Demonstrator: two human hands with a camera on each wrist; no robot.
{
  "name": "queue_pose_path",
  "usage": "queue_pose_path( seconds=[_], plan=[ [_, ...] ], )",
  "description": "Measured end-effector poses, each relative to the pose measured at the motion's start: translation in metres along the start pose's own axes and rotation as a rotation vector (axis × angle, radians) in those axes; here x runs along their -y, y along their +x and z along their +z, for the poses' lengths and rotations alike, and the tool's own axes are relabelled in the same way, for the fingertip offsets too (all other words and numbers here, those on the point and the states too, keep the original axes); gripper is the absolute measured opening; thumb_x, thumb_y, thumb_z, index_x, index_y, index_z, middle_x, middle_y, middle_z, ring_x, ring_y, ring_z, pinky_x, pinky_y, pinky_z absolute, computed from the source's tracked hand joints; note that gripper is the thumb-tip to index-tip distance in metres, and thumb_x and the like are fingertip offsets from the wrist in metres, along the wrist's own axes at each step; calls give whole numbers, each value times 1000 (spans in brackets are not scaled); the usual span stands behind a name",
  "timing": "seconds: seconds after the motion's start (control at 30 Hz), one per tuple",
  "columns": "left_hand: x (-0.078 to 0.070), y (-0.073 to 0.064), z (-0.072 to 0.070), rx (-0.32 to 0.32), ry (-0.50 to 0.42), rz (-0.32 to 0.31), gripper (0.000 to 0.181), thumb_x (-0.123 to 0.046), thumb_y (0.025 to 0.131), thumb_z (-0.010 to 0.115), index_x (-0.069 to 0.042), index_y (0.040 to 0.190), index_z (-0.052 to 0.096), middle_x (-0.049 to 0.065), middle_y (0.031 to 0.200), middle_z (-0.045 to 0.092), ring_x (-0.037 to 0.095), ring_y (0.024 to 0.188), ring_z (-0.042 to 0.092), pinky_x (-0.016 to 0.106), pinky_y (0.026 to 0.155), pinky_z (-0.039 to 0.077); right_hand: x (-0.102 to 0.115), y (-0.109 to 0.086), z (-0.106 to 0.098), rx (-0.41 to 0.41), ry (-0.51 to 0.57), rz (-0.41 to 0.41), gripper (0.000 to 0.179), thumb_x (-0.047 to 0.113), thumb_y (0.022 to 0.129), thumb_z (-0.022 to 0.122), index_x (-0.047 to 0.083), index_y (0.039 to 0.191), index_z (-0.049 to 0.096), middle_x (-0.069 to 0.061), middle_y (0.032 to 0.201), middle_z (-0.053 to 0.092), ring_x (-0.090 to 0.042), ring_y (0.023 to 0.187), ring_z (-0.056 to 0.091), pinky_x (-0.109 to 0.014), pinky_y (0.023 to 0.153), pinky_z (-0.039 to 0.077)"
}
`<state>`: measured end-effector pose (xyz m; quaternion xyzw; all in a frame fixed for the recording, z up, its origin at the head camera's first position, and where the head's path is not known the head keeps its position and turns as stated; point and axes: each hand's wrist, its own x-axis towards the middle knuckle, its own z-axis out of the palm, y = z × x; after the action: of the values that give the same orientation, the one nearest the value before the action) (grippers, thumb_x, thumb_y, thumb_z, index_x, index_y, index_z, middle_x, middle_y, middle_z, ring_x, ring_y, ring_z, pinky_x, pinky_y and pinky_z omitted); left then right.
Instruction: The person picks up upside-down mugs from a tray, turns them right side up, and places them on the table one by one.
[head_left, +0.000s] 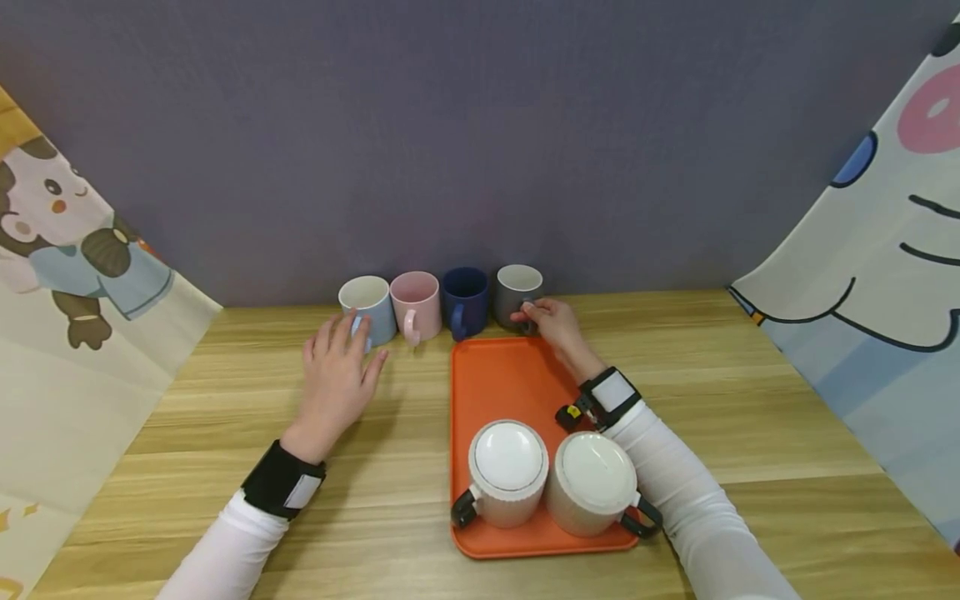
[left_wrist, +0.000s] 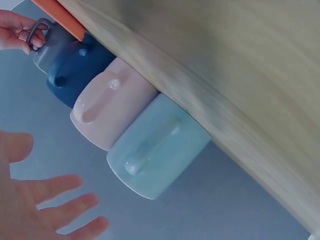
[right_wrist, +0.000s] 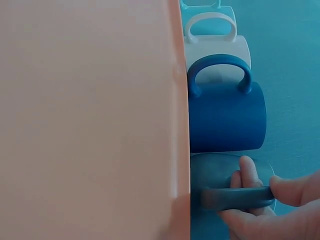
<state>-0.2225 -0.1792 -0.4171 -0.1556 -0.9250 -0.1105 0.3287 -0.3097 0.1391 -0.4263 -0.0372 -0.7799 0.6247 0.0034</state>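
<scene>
At the back of the table, against the grey panel, several mugs stand upright in a row. From the left they are a light blue mug (head_left: 381, 317), a pink mug (head_left: 427, 312), a navy mug (head_left: 474, 310) and a dark grey mug (head_left: 510, 307). My right hand (head_left: 553, 323) pinches the handle of the grey mug, fingers through the loop in the right wrist view. Before the light blue mug hovers my left hand (head_left: 337, 375), fingers spread and holding nothing; the left wrist view shows a gap between its fingertips (left_wrist: 95, 225) and that mug.
An orange tray (head_left: 502, 375) lies in front of the navy and grey mugs. Two large pale cups with black handles, a left cup (head_left: 510, 479) and a right cup (head_left: 588, 492), stand on its near end, close to my right forearm. Patterned cloths hang at both sides.
</scene>
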Motion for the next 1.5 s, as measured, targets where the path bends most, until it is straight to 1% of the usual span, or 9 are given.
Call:
queue_pose_path(
  seconds=[0.2,0.37,0.5,0.63,0.73,0.87,1.03,1.33,1.5],
  plan=[
    [6,-3,-2,25,8,-9,52,-33,91,60,-1,131,51,23,136,47,43,125,38,61,97,29,0,0,1,7,10,-4,31,21,99,51,-6,112,59,-23,109,67,-28,113,56,-26,82,37],
    [10,-7,-4,51,20,-21,53,-36,92,58,-1,131,51,23,137,46,44,125,38,62,97,29,-1,1,2,19,32,4,32,20,99,51,-7,113,59,-24,109,66,-28,113,56,-30,86,39],
    [13,-10,-6,69,30,-38,54,-38,92,57,0,131,51,23,138,46,44,124,38,62,96,29,-2,3,3,48,28,15,32,19,99,50,-8,115,58,-24,111,65,-29,114,55,-33,91,40],
    [14,-12,-8,77,28,-47,54,-37,92,57,1,130,52,23,137,46,43,124,38,61,96,29,-1,3,3,73,18,16,32,19,99,49,-8,115,58,-26,113,64,-29,116,54,-31,93,39],
    [15,-13,-10,84,23,-50,53,-35,92,58,1,130,52,24,137,46,44,124,38,62,96,28,-1,2,2,86,14,3,32,18,100,49,-9,114,57,-27,114,63,-29,116,54,-30,91,38],
    [15,-14,-12,101,24,-52,52,-34,92,57,1,130,52,24,136,47,44,123,39,62,95,29,-2,2,2,107,10,-8,32,18,100,49,-10,114,56,-25,113,65,-28,113,56,-29,84,39],
    [16,-16,-14,140,37,-61,50,-33,93,56,1,130,52,25,136,47,45,122,40,62,93,31,-3,4,1,123,6,11,32,19,100,48,-8,115,57,-23,114,65,-27,111,57,-26,80,40],
    [19,-17,-16,230,36,-101,51,-33,95,53,0,134,48,26,135,46,45,124,37,63,96,28,-2,6,-2,177,17,16,33,16,100,47,-11,117,53,-28,120,59,-33,116,58,-36,89,47],
    [20,-19,-19,263,30,-108,50,-33,96,52,0,133,48,26,134,47,46,123,37,64,95,28,3,6,-11,233,-58,-8,37,17,101,45,-14,120,54,-31,121,58,-36,109,59,-43,96,48]
  ],
)
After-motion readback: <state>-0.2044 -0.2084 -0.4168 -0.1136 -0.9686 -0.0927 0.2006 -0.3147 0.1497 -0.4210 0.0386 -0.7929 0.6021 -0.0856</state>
